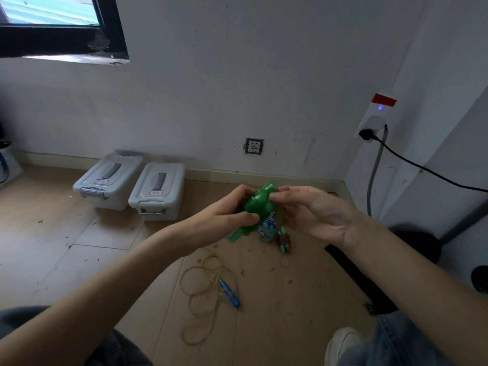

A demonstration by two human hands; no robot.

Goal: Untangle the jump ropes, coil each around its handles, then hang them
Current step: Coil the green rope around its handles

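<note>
A jump rope with translucent green handles (pixel 257 207) is held up in front of me, its green rope wound around them. My left hand (pixel 224 215) grips the handles from the left, thumb on top. My right hand (pixel 311 210) pinches the upper end of the bundle with its fingertips. Below the bundle, other handles with a blue-white pattern (pixel 269 228) lie on the floor, partly hidden. A yellow rope (pixel 208 291) with a blue handle (pixel 229 293) lies in loose loops on the wooden floor.
Two grey lidded storage boxes (pixel 155 191) stand by the wall at the left. A wall socket (pixel 254 146) is behind the hands; a black cable (pixel 422 170) runs from a plug on the right. My knees and a white shoe (pixel 343 344) are at the bottom.
</note>
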